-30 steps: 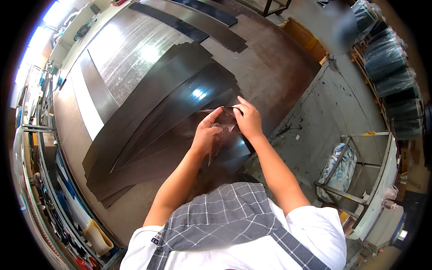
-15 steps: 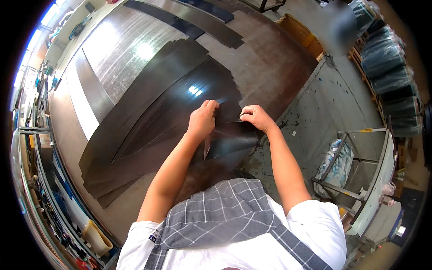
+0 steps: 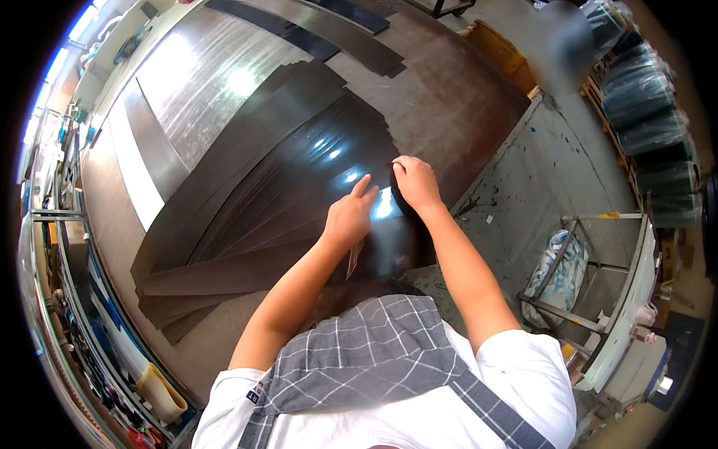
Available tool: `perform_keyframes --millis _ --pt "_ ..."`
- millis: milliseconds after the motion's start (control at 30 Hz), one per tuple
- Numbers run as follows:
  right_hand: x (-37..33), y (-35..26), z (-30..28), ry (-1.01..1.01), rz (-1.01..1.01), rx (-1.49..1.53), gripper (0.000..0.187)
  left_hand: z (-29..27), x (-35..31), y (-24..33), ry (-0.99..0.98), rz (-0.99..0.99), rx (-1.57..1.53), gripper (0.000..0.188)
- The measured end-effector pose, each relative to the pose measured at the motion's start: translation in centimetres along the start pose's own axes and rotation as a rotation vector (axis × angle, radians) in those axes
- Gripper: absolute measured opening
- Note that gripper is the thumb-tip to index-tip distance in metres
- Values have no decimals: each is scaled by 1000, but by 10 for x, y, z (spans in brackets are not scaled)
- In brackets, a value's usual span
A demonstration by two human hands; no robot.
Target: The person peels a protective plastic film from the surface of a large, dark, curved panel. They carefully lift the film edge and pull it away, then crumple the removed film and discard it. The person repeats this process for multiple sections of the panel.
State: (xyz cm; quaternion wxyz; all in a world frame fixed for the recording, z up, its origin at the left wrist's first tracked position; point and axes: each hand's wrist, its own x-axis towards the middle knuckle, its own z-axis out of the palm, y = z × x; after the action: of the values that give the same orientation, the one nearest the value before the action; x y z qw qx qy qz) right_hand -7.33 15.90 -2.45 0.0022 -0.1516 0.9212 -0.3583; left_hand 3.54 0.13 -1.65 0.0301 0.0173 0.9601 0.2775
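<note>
The stack of dark glossy sheets (image 3: 299,187) lies fanned out on the counter (image 3: 464,97) in front of me, long curved strips overlapping one another, their near ends close to my chest and their far ends spreading away to my left. Light glares off the top sheet between my hands.

My left hand (image 3: 350,217) rests flat on the top sheet, fingers loosely spread, the forefinger pointing up toward the glare. Something thin and pale (image 3: 354,260) pokes out from under its heel; I cannot tell what it is. My right hand (image 3: 416,182) is at the right edge of the stack, fingers curled down and pressed together on the rim of the top sheet, the fingertips at the edge. The two hands are near each other but apart.

Beyond the stack, more dark strips (image 3: 314,30) lie across the far end of the counter, and a broad shiny metal panel (image 3: 202,82) lies to the left of them. To my right is the grey speckled floor (image 3: 553,172), with a metal frame cart (image 3: 598,299) holding a bundle in clear wrap. Rolls of dark wrapped material (image 3: 643,105) stand along the far right. Shelving (image 3: 52,284) runs along my left side.
</note>
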Motion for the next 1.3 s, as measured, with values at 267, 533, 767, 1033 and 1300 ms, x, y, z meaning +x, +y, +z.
perform_keyframes --millis 267,533,767,1033,1300 --pt "-16 -16 8 21 -512 -371 12 1 -1 -5 8 32 -11 52" --pt "-20 -17 9 -37 -578 -269 11 0 1 -8 15 86 27 48" --pt "-34 -15 7 -11 -673 -212 13 -1 2 -12 -39 75 -47 50" --pt "-29 -15 3 55 -427 9 13 -5 1 -13 -93 90 -73 58" --pt "-20 -14 -9 4 -44 262 18 -12 -21 -5 206 339 -649 66"
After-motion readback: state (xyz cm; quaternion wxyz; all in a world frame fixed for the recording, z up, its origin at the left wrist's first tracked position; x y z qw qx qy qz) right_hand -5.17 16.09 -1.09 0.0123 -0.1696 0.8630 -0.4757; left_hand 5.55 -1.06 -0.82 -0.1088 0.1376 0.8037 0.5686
